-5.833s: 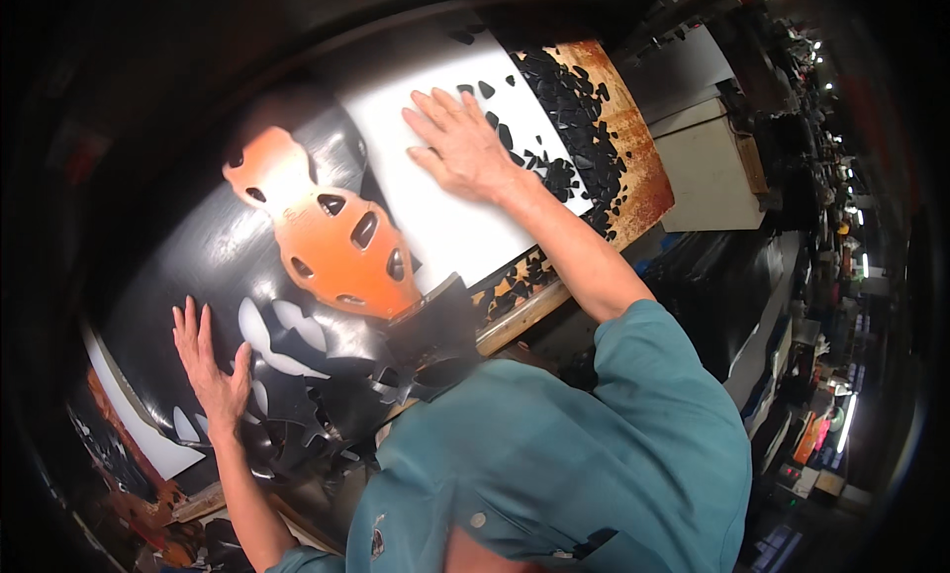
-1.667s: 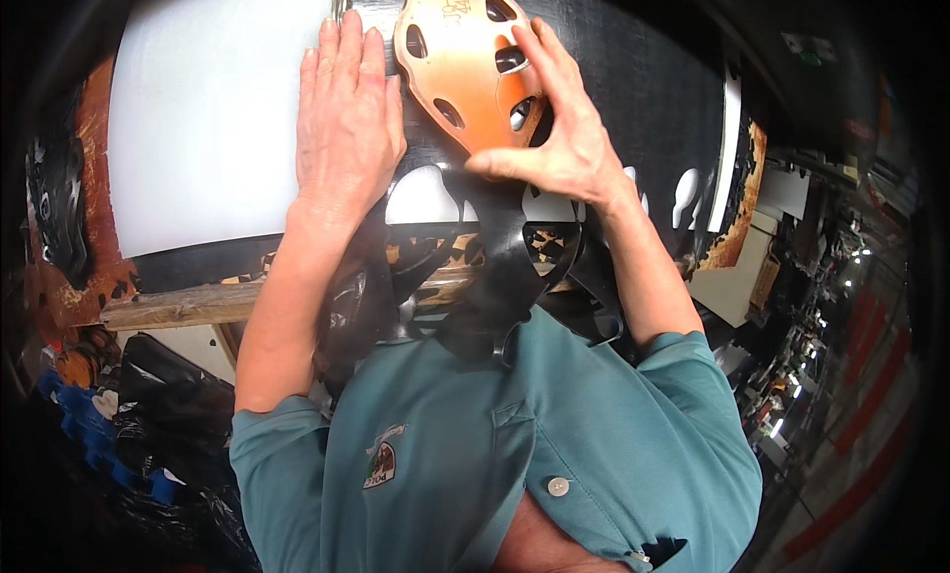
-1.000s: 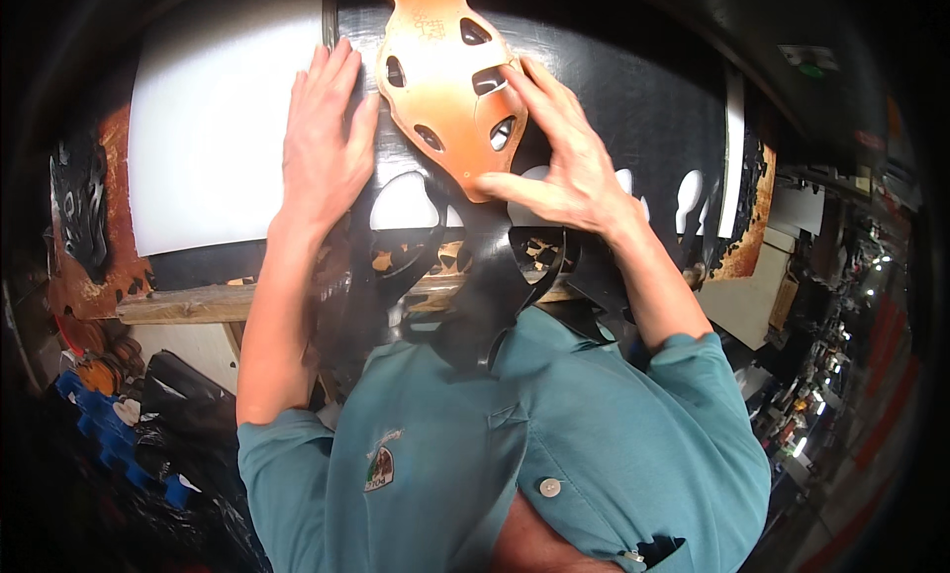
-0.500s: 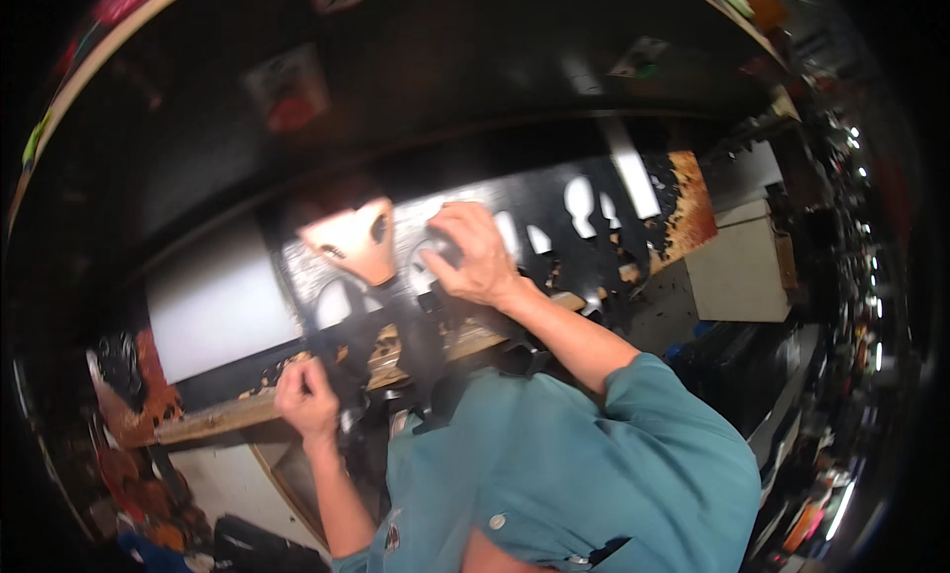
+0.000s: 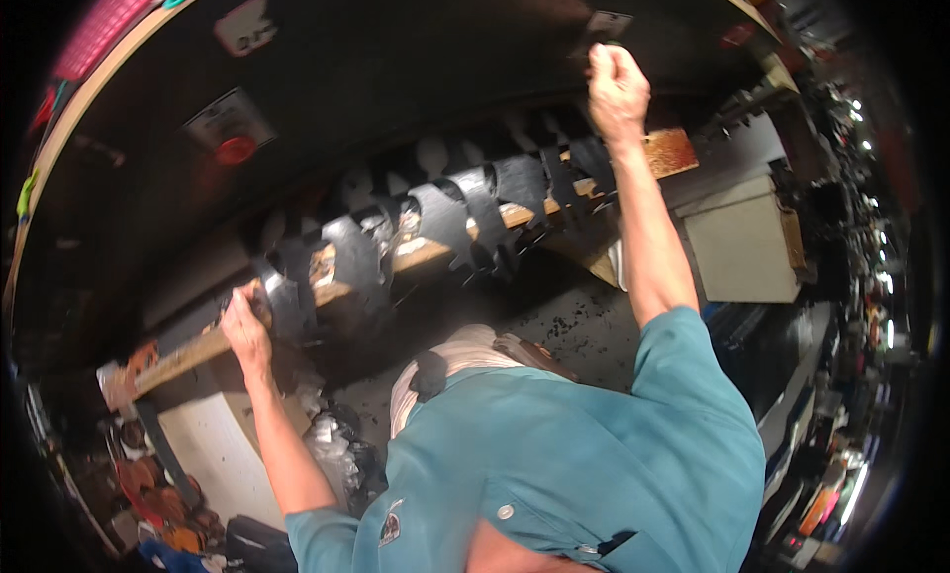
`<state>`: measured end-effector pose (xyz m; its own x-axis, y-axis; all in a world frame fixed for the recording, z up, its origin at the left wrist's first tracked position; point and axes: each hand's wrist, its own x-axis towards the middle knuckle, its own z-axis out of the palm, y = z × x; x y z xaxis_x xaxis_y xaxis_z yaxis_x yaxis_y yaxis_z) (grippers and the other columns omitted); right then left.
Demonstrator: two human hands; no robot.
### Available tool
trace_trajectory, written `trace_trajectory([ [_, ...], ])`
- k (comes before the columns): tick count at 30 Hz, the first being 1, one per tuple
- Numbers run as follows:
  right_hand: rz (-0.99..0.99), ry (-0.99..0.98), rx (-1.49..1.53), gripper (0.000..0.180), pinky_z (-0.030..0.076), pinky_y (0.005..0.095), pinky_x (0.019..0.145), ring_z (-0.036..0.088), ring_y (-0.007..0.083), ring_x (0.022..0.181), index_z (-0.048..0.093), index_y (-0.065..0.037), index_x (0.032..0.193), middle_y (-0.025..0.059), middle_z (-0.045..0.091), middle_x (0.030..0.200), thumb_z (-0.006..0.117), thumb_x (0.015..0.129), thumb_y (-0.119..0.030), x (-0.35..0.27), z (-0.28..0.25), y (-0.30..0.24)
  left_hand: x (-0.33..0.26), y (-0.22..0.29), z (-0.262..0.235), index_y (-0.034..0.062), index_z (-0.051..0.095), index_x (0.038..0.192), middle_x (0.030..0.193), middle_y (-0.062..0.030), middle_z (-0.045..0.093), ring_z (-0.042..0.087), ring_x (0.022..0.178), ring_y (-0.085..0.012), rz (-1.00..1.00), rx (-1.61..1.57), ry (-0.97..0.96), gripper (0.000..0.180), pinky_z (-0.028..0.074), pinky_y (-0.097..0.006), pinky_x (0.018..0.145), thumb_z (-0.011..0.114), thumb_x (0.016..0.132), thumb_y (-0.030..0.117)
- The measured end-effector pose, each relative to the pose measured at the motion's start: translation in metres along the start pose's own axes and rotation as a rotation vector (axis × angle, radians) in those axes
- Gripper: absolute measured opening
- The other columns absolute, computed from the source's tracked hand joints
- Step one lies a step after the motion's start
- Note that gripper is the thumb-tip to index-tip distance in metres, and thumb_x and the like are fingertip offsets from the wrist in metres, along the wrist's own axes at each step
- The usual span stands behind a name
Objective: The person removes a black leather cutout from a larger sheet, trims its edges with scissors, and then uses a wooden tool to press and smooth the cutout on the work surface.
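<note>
**Head view: both hands on the cut-out black sheet**

The left hand (image 5: 244, 321) is closed on the lower-left end of the black sheet (image 5: 445, 212), which hangs over the wooden table edge (image 5: 426, 256). The right hand (image 5: 617, 78) is raised, fist closed on the sheet's upper edge. White cabinet (image 5: 737, 246) stands right.

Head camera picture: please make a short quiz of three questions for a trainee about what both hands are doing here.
1. True or false: the left hand grips the black cut-out sheet near its lower left end.
2. Where is the right hand? A) flat on the wooden board B) raised as a closed fist against the dark machine face C) hanging beside the body
3. Fill in: the black sheet hangs over the front edge of a long ______ board.

Key: 1 true; 2 B; 3 wooden
</note>
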<state>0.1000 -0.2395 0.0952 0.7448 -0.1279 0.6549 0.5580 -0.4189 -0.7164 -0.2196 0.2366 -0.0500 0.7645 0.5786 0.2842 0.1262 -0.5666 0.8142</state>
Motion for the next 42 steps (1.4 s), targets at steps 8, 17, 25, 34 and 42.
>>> trace_trajectory([
  [8, -0.394, -0.342, -0.294, 0.017, 0.046, 0.035, 0.061, 0.056, 0.0184, 0.064, 0.068, -0.006, 0.079, 0.0016, 0.059, 0.068, 0.08, 0.089, -0.013, -0.15, 0.027, 0.012, 0.001, 0.034, 0.007, 0.004, 0.065, 0.084, 0.076, -0.0077, 0.061, 0.061, 0.073, -0.0255, 0.076, 0.41, -0.074, 0.036, 0.049, -0.039, 0.069, 0.084, 0.085, 0.035],
  [17, -0.265, -0.404, -0.331, 0.019, 0.049, 0.0389, 0.067, 0.058, 0.0239, 0.068, 0.067, -0.01, 0.073, 0.0027, 0.059, 0.069, 0.083, 0.083, -0.013, -0.157, 0.033, 0.009, -0.001, 0.033, 0.015, 0.0038, 0.07, 0.088, 0.077, -0.0086, 0.064, 0.064, 0.072, -0.0266, 0.171, 0.38, 0.014, 0.031, 0.051, -0.04, 0.069, 0.086, 0.085, 0.03],
  [25, -0.214, -0.399, -0.291, 0.018, 0.047, 0.038, 0.064, 0.056, 0.0231, 0.065, 0.068, -0.007, 0.074, 0.004, 0.059, 0.067, 0.08, 0.086, -0.013, -0.16, 0.034, 0.026, -0.002, 0.044, 0.019, 0.0035, 0.07, 0.083, 0.076, -0.0115, 0.066, 0.065, 0.077, -0.0331, 0.205, 0.386, 0.056, 0.033, 0.05, -0.044, 0.072, 0.086, 0.083, 0.032],
  [34, 0.567, -0.34, -0.016, 0.023, 0.041, 0.0199, 0.066, 0.05, 0.0005, 0.071, 0.076, -0.003, 0.088, -0.0087, 0.063, 0.078, 0.075, 0.101, -0.022, -0.128, 0.025, 0.011, 0.004, 0.052, 0.024, 0.0056, 0.064, 0.078, 0.076, -0.0083, 0.064, 0.063, 0.077, -0.0306, 0.265, 0.32, -0.008, 0.03, 0.046, -0.043, 0.074, 0.087, 0.08, 0.026],
  [42, -0.033, -0.761, 0.058, 0.071, 0.051, 0.0378, 0.106, 0.058, 0.0244, 0.13, 0.059, -0.003, 0.144, 0.0134, 0.059, 0.139, 0.09, 0.083, -0.021, -0.151, 0.145, -0.072, -0.035, 0.069, 0.003, 0.0066, 0.059, 0.086, 0.079, -0.0062, 0.061, 0.059, 0.077, -0.0289, 0.18, 0.297, -0.18, 0.031, 0.045, -0.043, 0.074, 0.086, 0.082, 0.02],
])
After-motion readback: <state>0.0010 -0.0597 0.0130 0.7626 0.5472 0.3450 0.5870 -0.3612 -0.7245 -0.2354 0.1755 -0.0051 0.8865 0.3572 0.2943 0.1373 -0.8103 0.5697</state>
